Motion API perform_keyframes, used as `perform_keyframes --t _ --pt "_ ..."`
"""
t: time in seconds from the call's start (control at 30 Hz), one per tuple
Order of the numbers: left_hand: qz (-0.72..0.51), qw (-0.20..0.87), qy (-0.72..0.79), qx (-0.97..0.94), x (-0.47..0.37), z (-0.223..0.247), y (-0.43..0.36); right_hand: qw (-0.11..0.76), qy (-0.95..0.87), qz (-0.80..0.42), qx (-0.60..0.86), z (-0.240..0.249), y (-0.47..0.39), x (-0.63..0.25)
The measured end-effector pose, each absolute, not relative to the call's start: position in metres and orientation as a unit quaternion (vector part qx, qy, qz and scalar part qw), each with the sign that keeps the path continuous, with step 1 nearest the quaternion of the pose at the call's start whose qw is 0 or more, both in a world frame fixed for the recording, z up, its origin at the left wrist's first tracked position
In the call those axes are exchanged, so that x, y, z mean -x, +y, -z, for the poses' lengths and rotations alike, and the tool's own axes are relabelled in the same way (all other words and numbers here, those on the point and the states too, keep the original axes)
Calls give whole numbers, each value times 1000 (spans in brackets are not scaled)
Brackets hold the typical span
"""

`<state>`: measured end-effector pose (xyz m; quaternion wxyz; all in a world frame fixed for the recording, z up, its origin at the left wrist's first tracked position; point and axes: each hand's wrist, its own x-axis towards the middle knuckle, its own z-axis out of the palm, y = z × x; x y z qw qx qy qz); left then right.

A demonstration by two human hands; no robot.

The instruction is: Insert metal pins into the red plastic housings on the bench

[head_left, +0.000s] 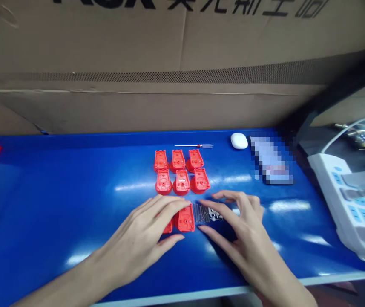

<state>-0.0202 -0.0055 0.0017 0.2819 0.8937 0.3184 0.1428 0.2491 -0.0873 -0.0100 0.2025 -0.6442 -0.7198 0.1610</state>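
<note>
Fingers [171, 209] and thumb of the person's left hand [140, 230] arch apart over the front pair of red housings, one [186, 218] lying between the tips and another [168, 227] half covered by the hand; from where I stand, I cannot tell whether they press on either. Opposite, the right hand [249, 226] has its thumb and fingers spread, tips near a row of slim, screw-like metal pieces [202, 213], with a cluster of small pale parts [213, 214] just beside it, under the curve of the palm.

Beyond the fingertips sit six more red housings [181, 182] in two rows of three, hollow sides up. Behind them lies a screwdriver [205, 146], its clear handle pointing right. Farther right on the blue table [73, 183] are a rounded white case [239, 141] and a flat, blurred-out object [271, 162]. A white power strip [329, 170] stands at the right edge, and brown cardboard [137, 55] with black lettering rises behind everything.
</note>
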Motion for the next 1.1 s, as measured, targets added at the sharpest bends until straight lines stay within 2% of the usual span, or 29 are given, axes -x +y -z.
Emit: perform_keyframes --t 1.1 --pt "-139 290 315 -893 19 -3 -5 206 -723 -166 638 5 -83 -268"
